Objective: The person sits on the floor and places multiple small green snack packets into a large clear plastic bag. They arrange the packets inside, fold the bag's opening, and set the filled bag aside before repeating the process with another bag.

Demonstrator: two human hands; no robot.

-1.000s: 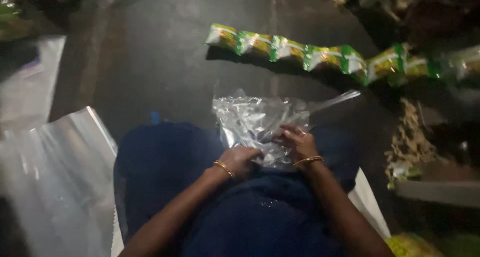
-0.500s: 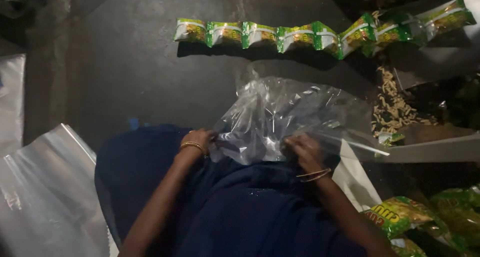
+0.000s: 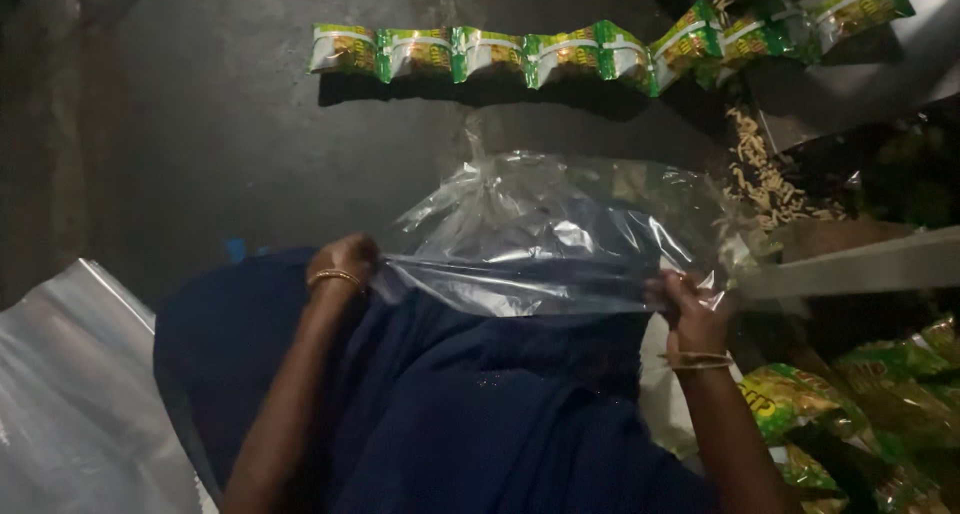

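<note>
The person is stretching a clear plastic bag (image 3: pixel 545 239) wide across their lap, over the dark blue cloth (image 3: pixel 470 414) covering their knees. The left hand (image 3: pixel 345 262) is pinching the bag's near edge at its left corner, fingers closed on the film, and the right hand (image 3: pixel 690 309) is gripping the same edge at the right corner. A moment ago the hands were sitting closer together and the bag was puffed up; now they are pulled well apart and the mouth edge is drawn into a taut line between them. A strip of green and yellow sachets (image 3: pixel 560 54) is lying on the dark floor (image 3: pixel 200 124) beyond the bag. More green packets (image 3: pixel 860 394) are piled at the right, and a sheet of clear plastic (image 3: pixel 70 394) is lying at the left.
</note>
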